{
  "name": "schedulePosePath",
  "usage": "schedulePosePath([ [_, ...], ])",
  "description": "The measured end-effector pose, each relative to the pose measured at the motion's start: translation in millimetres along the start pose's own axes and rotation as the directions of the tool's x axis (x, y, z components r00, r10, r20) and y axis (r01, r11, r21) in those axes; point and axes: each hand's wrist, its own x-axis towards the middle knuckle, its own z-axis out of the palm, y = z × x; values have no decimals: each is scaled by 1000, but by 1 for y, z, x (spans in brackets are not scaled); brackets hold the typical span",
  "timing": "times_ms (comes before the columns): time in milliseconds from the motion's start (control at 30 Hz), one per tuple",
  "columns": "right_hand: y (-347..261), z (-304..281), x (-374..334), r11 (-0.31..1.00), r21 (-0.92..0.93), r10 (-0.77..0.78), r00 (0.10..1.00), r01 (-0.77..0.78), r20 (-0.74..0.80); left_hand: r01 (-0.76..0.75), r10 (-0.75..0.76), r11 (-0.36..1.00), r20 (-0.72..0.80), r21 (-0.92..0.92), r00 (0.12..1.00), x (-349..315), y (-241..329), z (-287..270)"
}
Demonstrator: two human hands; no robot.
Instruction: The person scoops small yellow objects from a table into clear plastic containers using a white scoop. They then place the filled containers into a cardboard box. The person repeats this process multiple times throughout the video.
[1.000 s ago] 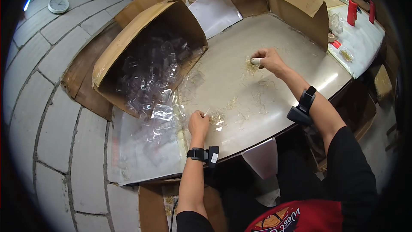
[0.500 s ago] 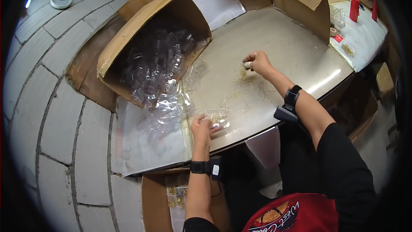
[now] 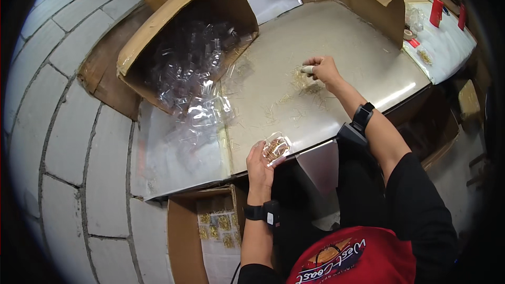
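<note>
My left hand (image 3: 259, 167) grips a small clear plastic case (image 3: 277, 149) by its side, at the table's front edge. Thin gold-coloured pin-like pieces lie inside the case. Farther off, my right hand (image 3: 324, 72) hovers at a loose pile of the same gold pieces (image 3: 307, 85), its fingers bent together and one of them wrapped in white. Whether anything is between those fingertips is too small to tell. More gold pieces (image 3: 271, 113) lie scattered over the tabletop (image 3: 273, 52).
A tipped cardboard box (image 3: 173, 26) at the left spills clear plastic cases (image 3: 202, 110) onto the table. Below the front edge, another carton (image 3: 184, 242) holds filled cases (image 3: 224, 222). Cardboard walls (image 3: 368, 8) stand at the back, beside a side table (image 3: 447, 47) with red objects (image 3: 436, 11).
My left hand has lifted the clear case off the tabletop and brought it nearer me, tilted. The case now shows a dense cluster of gold pieces. My right hand has shifted slightly.
</note>
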Motion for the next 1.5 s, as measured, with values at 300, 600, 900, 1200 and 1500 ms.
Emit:
schedulePosePath([
  [300,8,-21,-52,996,-89,9,991,3,132,13,-13,1000,-2,9,1000,-35,-14,13],
  [600,10,-31,-80,537,-750,-365,908,388,208,33,-31,998,38,-61,999,-75,-27,7],
  [900,-13,26,-195,735,-440,-244,807,516,538,57,-57,992,-4,109,998,-88,-41,25],
  [1200,14,30,-207,656,-342,-370,681,673,631,54,-51,981,-16,187,999,-92,-53,23],
  [1500,7,13,-225,394,-301,-462,471,868,752,120,-117,989,-36,84,992,-94,-73,9],
])
